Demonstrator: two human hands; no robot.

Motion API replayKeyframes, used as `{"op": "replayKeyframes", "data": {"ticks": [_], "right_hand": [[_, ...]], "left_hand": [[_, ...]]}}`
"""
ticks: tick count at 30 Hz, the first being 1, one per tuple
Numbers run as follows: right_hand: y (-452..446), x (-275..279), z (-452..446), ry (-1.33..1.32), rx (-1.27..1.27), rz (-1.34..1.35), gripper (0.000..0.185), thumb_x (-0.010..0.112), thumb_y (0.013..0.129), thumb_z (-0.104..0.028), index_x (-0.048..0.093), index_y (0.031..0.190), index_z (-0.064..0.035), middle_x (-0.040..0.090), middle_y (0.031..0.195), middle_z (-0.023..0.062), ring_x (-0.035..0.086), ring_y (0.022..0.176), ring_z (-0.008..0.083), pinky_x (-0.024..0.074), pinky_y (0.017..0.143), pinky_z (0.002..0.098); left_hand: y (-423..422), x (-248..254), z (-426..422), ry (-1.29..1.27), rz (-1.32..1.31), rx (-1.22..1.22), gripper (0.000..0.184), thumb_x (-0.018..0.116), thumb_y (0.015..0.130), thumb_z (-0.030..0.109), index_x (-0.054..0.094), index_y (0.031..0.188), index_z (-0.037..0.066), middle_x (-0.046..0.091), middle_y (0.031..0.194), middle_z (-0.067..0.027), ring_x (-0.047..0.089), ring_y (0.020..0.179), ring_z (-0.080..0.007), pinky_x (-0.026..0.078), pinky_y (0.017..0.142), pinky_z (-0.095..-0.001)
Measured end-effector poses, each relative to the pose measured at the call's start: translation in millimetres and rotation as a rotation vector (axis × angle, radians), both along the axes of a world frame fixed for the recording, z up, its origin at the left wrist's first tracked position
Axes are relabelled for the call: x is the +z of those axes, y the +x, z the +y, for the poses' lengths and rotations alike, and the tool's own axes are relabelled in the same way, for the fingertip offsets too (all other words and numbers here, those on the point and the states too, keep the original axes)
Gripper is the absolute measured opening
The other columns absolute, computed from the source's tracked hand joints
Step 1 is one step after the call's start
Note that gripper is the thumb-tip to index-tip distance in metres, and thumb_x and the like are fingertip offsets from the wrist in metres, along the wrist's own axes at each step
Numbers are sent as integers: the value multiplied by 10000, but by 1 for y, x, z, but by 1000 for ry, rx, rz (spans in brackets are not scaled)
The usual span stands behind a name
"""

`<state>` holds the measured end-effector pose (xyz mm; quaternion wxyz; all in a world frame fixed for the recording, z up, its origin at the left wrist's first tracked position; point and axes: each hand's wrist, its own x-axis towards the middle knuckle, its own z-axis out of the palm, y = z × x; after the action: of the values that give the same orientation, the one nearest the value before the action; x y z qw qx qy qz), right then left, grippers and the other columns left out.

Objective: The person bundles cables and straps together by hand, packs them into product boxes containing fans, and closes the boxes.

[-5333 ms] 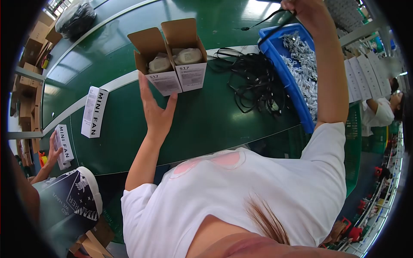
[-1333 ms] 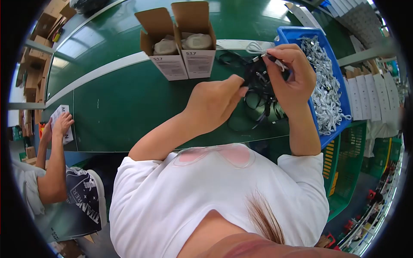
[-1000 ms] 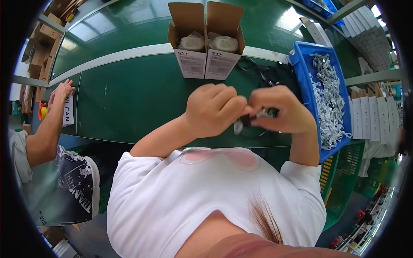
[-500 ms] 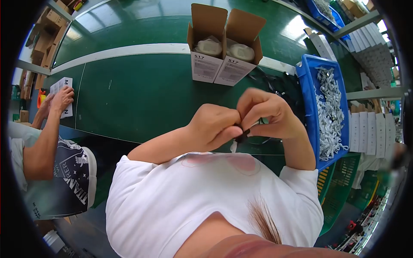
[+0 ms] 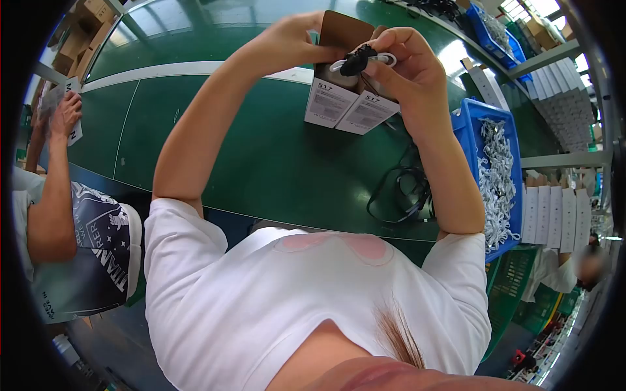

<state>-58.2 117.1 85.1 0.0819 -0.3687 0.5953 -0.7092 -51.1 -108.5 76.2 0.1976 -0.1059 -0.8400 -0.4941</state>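
Note:
Two white-and-brown cardboard boxes marked S17, a left box [image 5: 324,104] and a right box [image 5: 366,115], stand upright side by side with their flaps up. My left hand [image 5: 293,44] grips the raised flap [image 5: 349,31] of the left box, thumb on the near side and fingertips hidden behind it. Above the box openings, my right hand [image 5: 414,65] pinches a bundled black cable [image 5: 357,60] together with a looped white cable [image 5: 385,58]. A pale object [image 5: 340,79] shows inside the left box; the right box's contents are mostly covered by my hand.
Right of the boxes, a blue crate [image 5: 462,124] holds many white cables. Loose black cables [image 5: 407,189] lie on the green table [image 5: 261,156]. At far left, a co-worker's hand [image 5: 65,114] touches a white box. Green baskets [image 5: 512,280] stand below the blue crate.
Both hands have moved from near my chest up to the boxes. My left hand has let go of the black bundle and taken the left box's flap; my right hand carries the cables.

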Motion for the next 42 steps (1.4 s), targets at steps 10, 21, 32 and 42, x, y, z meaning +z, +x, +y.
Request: {"op": "replayKeyframes", "data": {"ticks": [10, 21, 32, 42], "right_hand": [[12, 6, -10, 475, -320, 579, 225, 699, 769, 48, 641, 954, -66, 668, 971, 48, 620, 801, 158, 489, 761, 248], [-1, 10, -6, 1046, -47, 1334, 200, 732, 799, -47, 711, 998, -44, 703, 921, 84, 626, 802, 232, 530, 799, 256], [-52, -96, 110, 1041, -488, 502, 146, 643, 864, -140, 678, 957, -33, 693, 794, 67, 614, 649, 260, 506, 664, 322], [-94, -75, 123, 357, -193, -276, 127, 660, 888, -86, 632, 1003, -40, 671, 860, 85, 633, 758, 149, 508, 764, 226]], "left_hand": [[3, 26, -3, -365, -377, -377, 269, 758, 811, 240, 666, 801, -13, 626, 656, -42, 546, 543, -158, 459, 528, -268], [1, 22, 7, -562, -411, -363, 148, 708, 836, 86, 665, 903, -39, 643, 742, -57, 463, 574, -117, 415, 510, -244], [-7, 2, -10, -326, -414, -386, 259, 724, 873, 118, 660, 1083, -20, 674, 846, -76, 591, 685, -132, 477, 600, -225], [48, 1, -2, -172, 255, 103, 344, 711, 892, 196, 637, 1216, 105, 656, 1242, -78, 607, 1083, -212, 526, 862, -316]]}}
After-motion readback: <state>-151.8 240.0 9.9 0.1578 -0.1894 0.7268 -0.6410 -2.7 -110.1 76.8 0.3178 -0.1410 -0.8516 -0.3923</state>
